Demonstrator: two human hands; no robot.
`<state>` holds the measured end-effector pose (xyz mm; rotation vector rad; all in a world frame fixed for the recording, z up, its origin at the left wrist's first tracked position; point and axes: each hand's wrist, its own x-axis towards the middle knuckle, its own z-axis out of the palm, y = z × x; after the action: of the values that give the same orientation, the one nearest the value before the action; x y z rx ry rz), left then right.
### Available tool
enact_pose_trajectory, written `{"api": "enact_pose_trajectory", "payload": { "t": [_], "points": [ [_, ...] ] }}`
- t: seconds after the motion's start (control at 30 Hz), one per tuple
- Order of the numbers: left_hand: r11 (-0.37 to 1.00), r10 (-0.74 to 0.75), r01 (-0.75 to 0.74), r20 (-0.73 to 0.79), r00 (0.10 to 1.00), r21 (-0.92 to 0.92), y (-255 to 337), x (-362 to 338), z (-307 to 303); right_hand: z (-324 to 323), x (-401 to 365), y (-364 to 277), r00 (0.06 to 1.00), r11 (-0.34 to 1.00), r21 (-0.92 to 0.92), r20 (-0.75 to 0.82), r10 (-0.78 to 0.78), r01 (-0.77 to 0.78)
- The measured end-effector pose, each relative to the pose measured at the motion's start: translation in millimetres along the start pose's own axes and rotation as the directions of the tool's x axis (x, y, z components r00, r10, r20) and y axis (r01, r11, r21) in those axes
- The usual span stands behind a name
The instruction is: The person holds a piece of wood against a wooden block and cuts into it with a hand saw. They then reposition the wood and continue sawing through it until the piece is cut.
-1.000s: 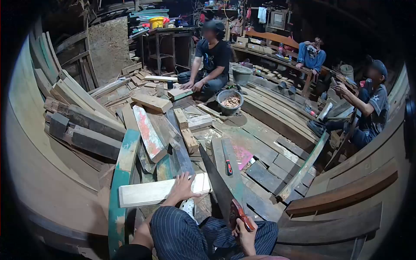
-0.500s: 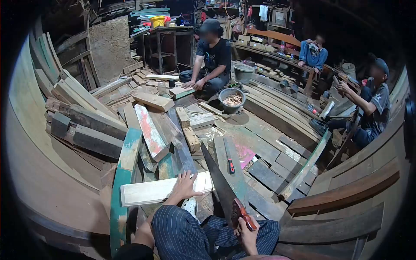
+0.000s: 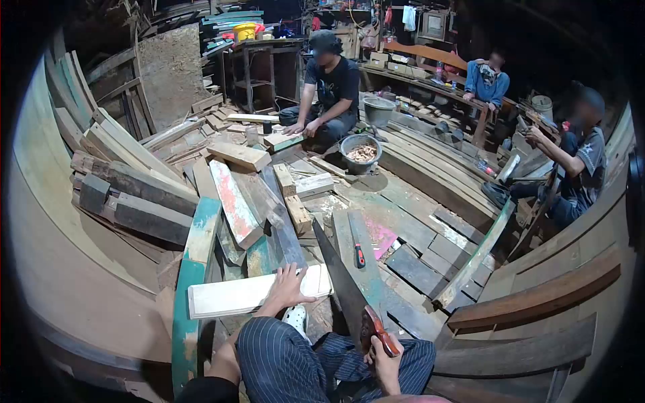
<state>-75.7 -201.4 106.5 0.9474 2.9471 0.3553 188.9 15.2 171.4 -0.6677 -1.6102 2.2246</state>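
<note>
My left hand (image 3: 287,287) lies across a pale wooden board (image 3: 228,298), its fingers over the far edge and its thumb toward the near edge. In my right hand (image 3: 385,361) is the reddish-brown wooden handle of a handsaw (image 3: 345,283). The long dark blade slants up and away to the left, passing close by the board's right end. Beneath the board's left end runs a green-painted plank (image 3: 189,290). My knees, in striped trousers (image 3: 279,356), are just below the board.
A red-handled tool (image 3: 359,256) lies on a plank beyond the saw. Timber blocks (image 3: 235,205) are piled ahead. A bucket of wood chips (image 3: 360,155) stands farther back. One person (image 3: 329,91) sits ahead handling a block; two others (image 3: 486,84) (image 3: 581,154) sit at the right.
My hands, the saw and the board stay almost unmoved. The person ahead lowers their head a little, and the person at far right shifts their head slightly.
</note>
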Motion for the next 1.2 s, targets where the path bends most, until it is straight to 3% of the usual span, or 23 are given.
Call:
{"api": "enact_pose_trajectory", "payload": {
  "t": [1.2],
  "points": [
    [0.998, 0.006, -0.005, -0.020, 1.000, 0.058, 2, 0, 2, 0, -1, 1, 0.999, 0.999, 0.006, -0.006, 0.034, -0.034]
  ]
}}
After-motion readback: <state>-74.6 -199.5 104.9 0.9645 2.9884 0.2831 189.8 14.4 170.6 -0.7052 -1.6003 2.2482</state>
